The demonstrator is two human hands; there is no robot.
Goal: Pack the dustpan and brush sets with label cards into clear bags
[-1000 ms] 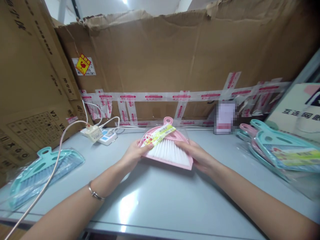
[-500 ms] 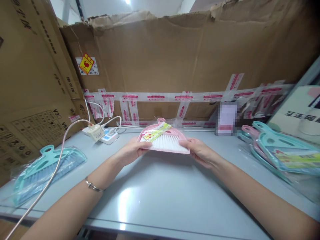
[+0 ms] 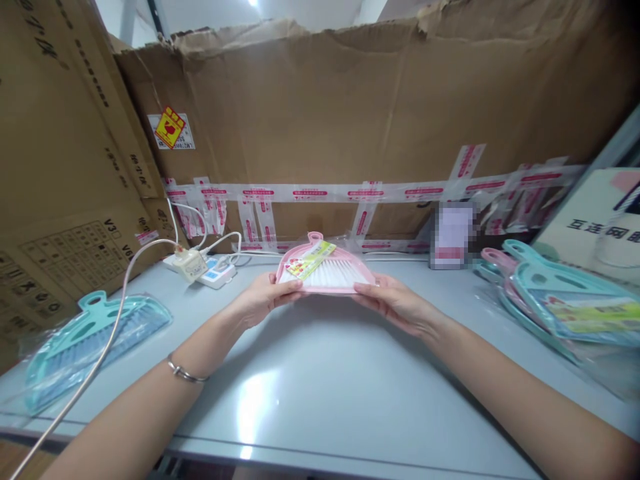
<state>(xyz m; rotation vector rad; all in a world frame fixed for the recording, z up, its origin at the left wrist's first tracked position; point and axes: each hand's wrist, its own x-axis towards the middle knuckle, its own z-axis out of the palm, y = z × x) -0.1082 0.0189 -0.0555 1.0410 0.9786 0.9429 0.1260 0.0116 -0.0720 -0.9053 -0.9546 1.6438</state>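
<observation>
A pink dustpan and brush set (image 3: 333,275) with white bristles is held up above the table, its handle pointing away from me. A yellow-green label lies slantwise across it, and clear plastic wrap shows around it. My left hand (image 3: 267,297) grips its left front corner, thumb on top and fingers underneath. At the right front corner, my right hand (image 3: 393,300) pinches it the same way. Both hands are closed on the set; the fingers below it are partly hidden.
A wrapped teal dustpan set (image 3: 97,347) lies at left, crossed by a white cable (image 3: 120,313). Several teal and pink sets (image 3: 565,293) are stacked at right. Behind stand a power strip (image 3: 217,272), a pixelated upright phone-like object (image 3: 453,237) and a large cardboard box (image 3: 310,113).
The pink dustpan set has turned slightly and its front edge now sits more level. Both hands still hold it, the right one slightly shifted left along with its corner.
</observation>
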